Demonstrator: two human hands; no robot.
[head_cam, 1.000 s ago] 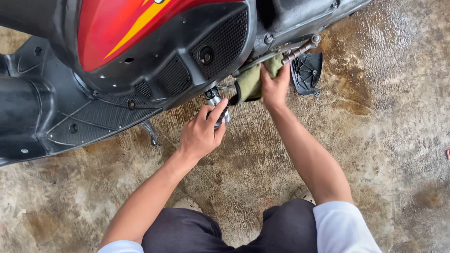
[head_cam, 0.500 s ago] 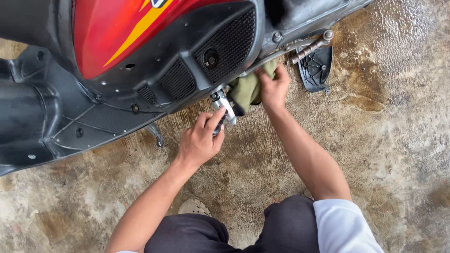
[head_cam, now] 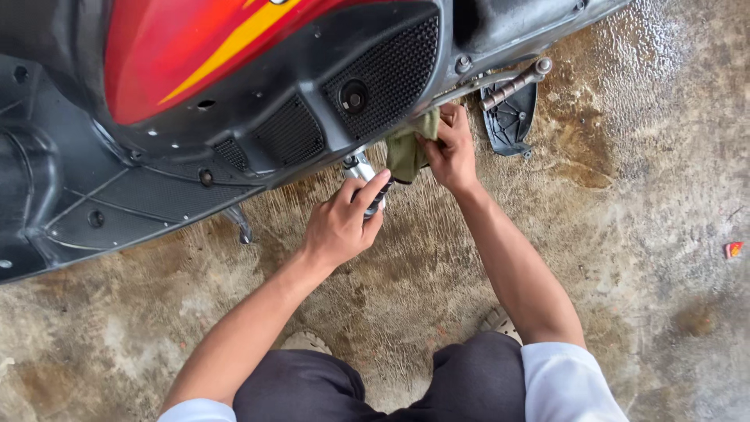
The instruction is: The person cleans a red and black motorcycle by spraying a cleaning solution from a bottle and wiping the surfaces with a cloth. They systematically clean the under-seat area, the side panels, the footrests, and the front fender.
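Observation:
A red and black scooter (head_cam: 234,94) fills the top of the head view, seen from above. My left hand (head_cam: 340,227) grips a shiny metal foot peg (head_cam: 361,168) that sticks out from under the scooter's black side panel. My right hand (head_cam: 449,148) holds an olive green rag (head_cam: 406,152) pressed against the underside of the body, just right of the peg. Part of the rag is hidden under the panel.
A second foot peg (head_cam: 512,82) and a black plastic flap (head_cam: 508,117) stick out at the upper right. A side stand foot (head_cam: 242,227) rests on the wet, stained concrete floor (head_cam: 648,195). A small red scrap (head_cam: 733,250) lies at the right edge. My knees are at the bottom.
The view has drifted so the scooter sits a little further right and lower. My left hand has closed more firmly around the peg, and my right hand has pushed the rag further under the panel.

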